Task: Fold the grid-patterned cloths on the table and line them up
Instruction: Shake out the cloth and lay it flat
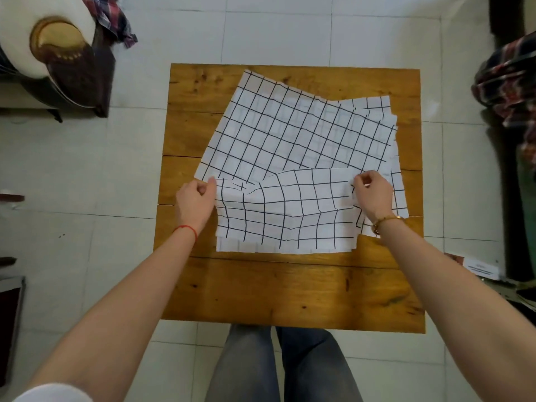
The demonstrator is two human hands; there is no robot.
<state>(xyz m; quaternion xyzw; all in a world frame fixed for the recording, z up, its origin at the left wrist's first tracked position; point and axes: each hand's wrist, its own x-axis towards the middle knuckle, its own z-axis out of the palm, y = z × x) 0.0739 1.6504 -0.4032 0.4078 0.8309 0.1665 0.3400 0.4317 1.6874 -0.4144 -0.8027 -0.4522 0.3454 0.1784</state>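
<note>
A white cloth with a black grid (293, 132) lies spread and skewed over the far half of the wooden table (290, 288). Its near edge is turned up and back over itself, making a rumpled flap (284, 210). My left hand (195, 203) pinches the flap's left corner. My right hand (372, 194) pinches its right corner. More grid-patterned cloth edges (377, 104) stick out from under the top one at the far right, so a stack lies there.
The table's near half is bare wood. Tiled floor surrounds the table. A white round object with a brass fitting (52, 42) sits at the far left, plaid fabric (510, 79) hangs at the right, and my legs (284, 367) are below the near edge.
</note>
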